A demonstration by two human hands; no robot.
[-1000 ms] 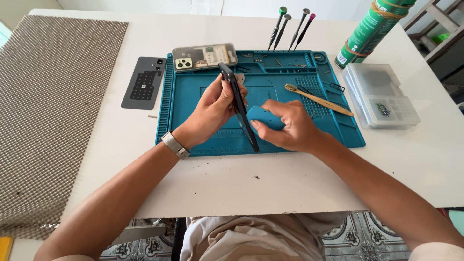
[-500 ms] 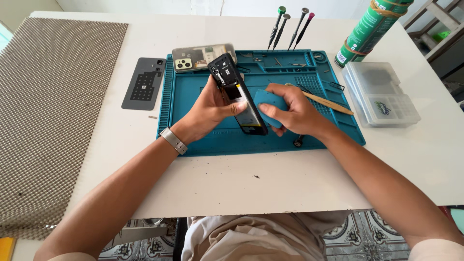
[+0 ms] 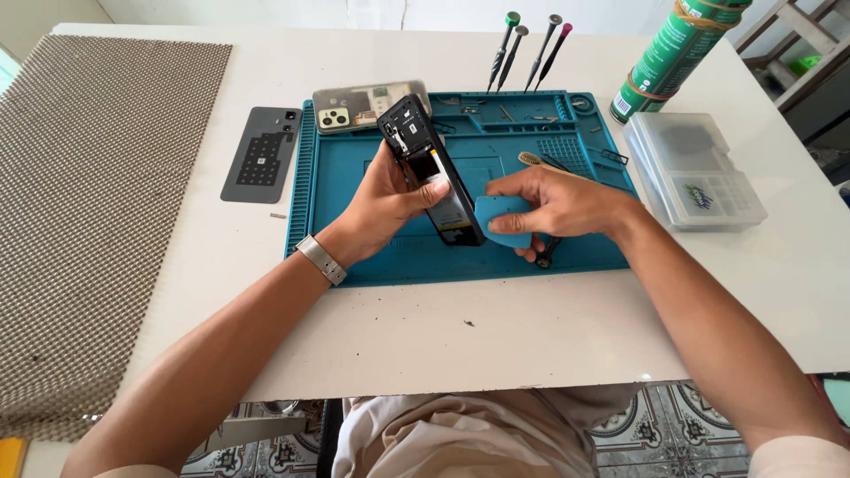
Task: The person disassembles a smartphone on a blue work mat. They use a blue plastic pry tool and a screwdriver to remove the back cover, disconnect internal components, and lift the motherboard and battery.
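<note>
Currently left hand (image 3: 385,199) grips an opened black phone (image 3: 431,173), tilted up above the blue work mat (image 3: 354,239) at table (image 3: 496,336) centre, thumb across its near side. Right hand (image 3: 553,204) pinches a blue triangular pick (image 3: 501,221) just beside the phone's lower right edge, seemingly touching. Phone looks light, stiff, exposed insides fragile; best held by the side edges, off the internals. Pick is thin, slightly flexible, probably slippery. Far left on the mat lies a detached back cover (image 3: 359,106); left of the mat a dark flat panel (image 3: 261,155). Screwdrivers (image 3: 531,49) stand far, green can (image 3: 673,53) and clear plastic box (image 3: 695,168) right.
</note>
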